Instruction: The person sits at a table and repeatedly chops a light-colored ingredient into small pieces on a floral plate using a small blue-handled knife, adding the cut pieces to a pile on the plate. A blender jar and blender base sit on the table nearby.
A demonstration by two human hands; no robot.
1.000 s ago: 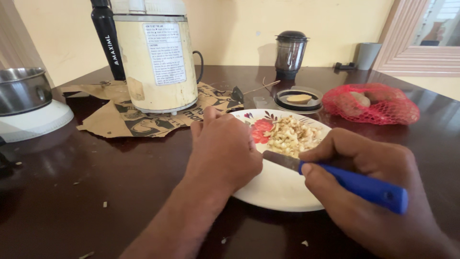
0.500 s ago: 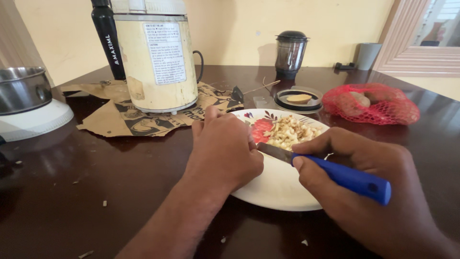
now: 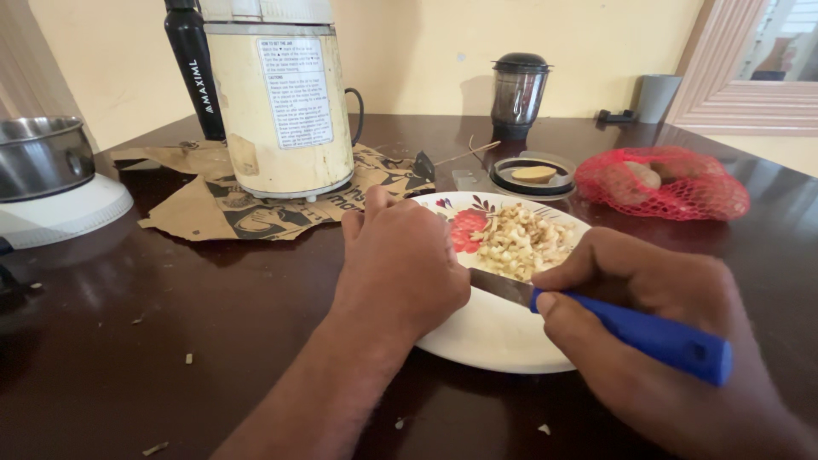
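Observation:
A white plate with a red flower print holds a heap of small pale chopped pieces. My left hand lies over the plate's left side, fingers curled down; whatever is under them is hidden. My right hand grips the blue handle of a knife. Its steel blade points left across the plate and runs under my left fingers, just in front of the heap.
A cream mixer jar stands on torn cardboard behind the plate, with a black bottle beside it. A red net bag, a round lid and a small grinder jar are at back right. A steel pot sits far left.
The knife slid left and forward under my left fingers, then drew back to the right. My left hand stayed on the plate.

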